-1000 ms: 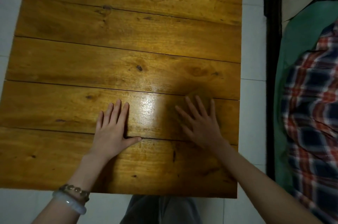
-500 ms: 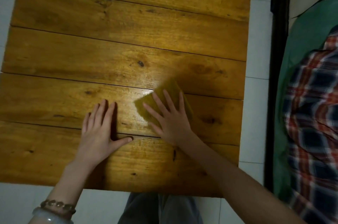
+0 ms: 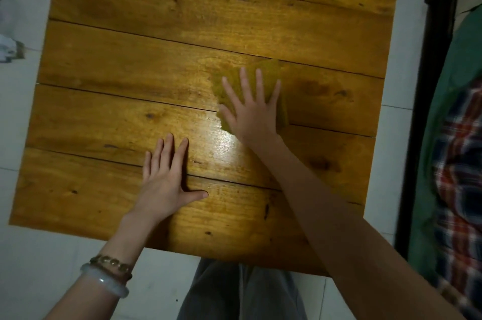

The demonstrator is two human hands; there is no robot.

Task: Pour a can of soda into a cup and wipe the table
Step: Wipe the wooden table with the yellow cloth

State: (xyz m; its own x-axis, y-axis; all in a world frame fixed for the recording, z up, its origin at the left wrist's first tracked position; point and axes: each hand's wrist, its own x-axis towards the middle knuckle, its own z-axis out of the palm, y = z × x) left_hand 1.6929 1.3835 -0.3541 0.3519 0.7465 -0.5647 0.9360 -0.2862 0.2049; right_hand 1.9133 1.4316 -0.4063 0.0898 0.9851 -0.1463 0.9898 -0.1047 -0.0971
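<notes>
- Right of centre in the frame, right grip (image 3: 251, 111) laid flat on a yellow-green cloth (image 3: 272, 69), palm down, fingers straight and spread; open, pressing the cloth and not curled round it.
- Cloth lying on the wooden surface (image 3: 182, 32), across the seam between two planks; edges showing beyond the fingertips at the top, beside the little finger on the right and beside the thumb on the left.
- Lower, a little left of centre, left grip (image 3: 164, 184) resting flat on the bare wood, fingers straight and close together, thumb pointing out to the right; open, holding nothing.
- Two grips apart from each other; left one nearer to the bottom edge of the surface, not touching the cloth.
- Between them, a shiny patch (image 3: 224, 142) of reflected light on the wood.
- On the left wrist, in the lower left of the frame, a bead bracelet (image 3: 112, 262) and just below it a pale bangle (image 3: 104, 282).
- At the bottom centre, grey trousers (image 3: 242, 293) below the near edge of the surface; white tiled floor (image 3: 39, 254) around.
- Along the right edge of the frame, a dark post (image 3: 427, 84), then green fabric (image 3: 453, 64) and checked fabric (image 3: 461, 163) in red, blue and white.
</notes>
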